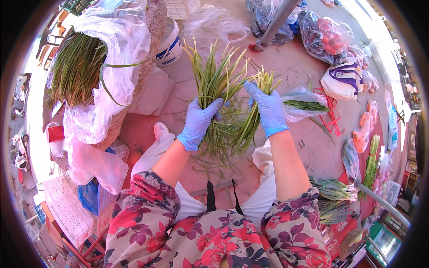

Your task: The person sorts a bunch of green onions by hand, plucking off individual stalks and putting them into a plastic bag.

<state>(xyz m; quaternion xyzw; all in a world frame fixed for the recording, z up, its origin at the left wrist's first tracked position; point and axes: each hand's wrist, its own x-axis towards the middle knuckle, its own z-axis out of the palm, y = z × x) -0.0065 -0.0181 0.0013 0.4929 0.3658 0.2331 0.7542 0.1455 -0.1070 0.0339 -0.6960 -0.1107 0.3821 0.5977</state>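
Both hands wear blue disposable gloves. My left hand (202,119) grips a bunch of long green leafy stalks (214,73), perhaps garlic chives, with pale ends spread upward. My right hand (266,104) holds a smaller bunch of the same stalks (249,129), its pale ends up and its green part hanging down to the left. The two bunches are close together. Below them, loose green trimmings (221,144) lie scattered on the ground between the knees. A large pile of the stalks (78,70) rests in clear plastic at the left.
A stone ledge (152,37) with plastic sheeting (117,50) runs along the left, beside a white bucket (170,43). A metal pole (278,23) stands ahead. At right are bagged greens (306,105), red ties (331,114), a white bag (342,80) and bagged produce. A white crate (67,207) is lower left.
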